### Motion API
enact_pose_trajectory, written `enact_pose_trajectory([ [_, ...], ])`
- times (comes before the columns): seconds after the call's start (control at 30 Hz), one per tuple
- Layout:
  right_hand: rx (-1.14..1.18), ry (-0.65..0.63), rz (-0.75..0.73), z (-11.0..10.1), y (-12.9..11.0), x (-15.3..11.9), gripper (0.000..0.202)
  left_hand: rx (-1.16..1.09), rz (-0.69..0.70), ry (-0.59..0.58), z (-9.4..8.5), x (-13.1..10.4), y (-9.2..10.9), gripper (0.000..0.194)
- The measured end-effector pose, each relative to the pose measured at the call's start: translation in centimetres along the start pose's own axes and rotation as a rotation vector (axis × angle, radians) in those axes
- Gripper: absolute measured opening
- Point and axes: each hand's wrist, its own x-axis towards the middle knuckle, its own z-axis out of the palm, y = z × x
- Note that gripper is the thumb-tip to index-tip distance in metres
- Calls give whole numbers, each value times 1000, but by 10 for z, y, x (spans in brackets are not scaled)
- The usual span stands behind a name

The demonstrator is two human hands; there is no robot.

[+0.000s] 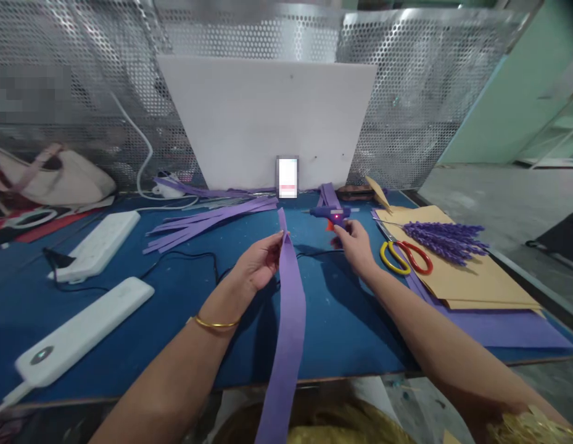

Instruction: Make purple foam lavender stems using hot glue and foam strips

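Observation:
A long purple strip (292, 296) is pinched near its upper end by my left hand (261, 262), whose wrist wears a gold bangle. The strip hangs down past the table's front edge. My right hand (354, 246) is closed around the handle of a blue glue gun (330, 213) with an orange trigger and a small red light. The gun's nozzle points left, a little above and to the right of the strip's folded upper end, and does not touch it.
Cut purple strips (207, 223) lie behind my left hand. White power strips (85, 333) fill the left side. Scissors (406, 258), purple flowers (446, 240) and brown paper (480, 283) are at the right. A phone (287, 177) leans on a white board (277, 117).

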Motion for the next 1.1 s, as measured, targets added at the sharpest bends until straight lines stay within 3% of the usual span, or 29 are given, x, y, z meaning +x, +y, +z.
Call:
enact_pose_trajectory([
  [0.07, 372, -47, 16, 4, -8, -10, 39, -10, -9, -6, 0, 0, 0, 10],
  [0.13, 507, -231, 138, 7, -15, -19, 39, -20, -2, -8, 0, 1, -1, 10],
  [0.2, 537, -317, 211, 8, -22, -28, 35, -36, 16, -5, -1, 2, -1, 9],
  [0.33, 540, -178, 17, 6, -36, -41, 32, -73, 63, 19, -3, 3, 1, 6],
  [0.4, 559, -303, 44, 3, -42, -46, 30, -78, 77, 28, -4, 4, 2, 7],
  [0.5, 584, -539, 217, 1, -47, -52, 29, -65, 77, 8, -5, 4, 3, 9],
  [0.63, 612, -426, 103, 3, -51, -60, 26, -73, 82, -12, -3, 3, 3, 11],
  [0.8, 626, -491, 123, 2, -52, -62, 28, -112, 56, 24, 1, -1, 4, 15],
  [1.0, 157, -414, -246, -2, -40, -66, 34, -110, 84, 8, -2, 3, 3, 9],
  [1.1, 43, -400, -410, -4, -38, -71, 29, -85, 110, -34, -6, 6, 1, 9],
])
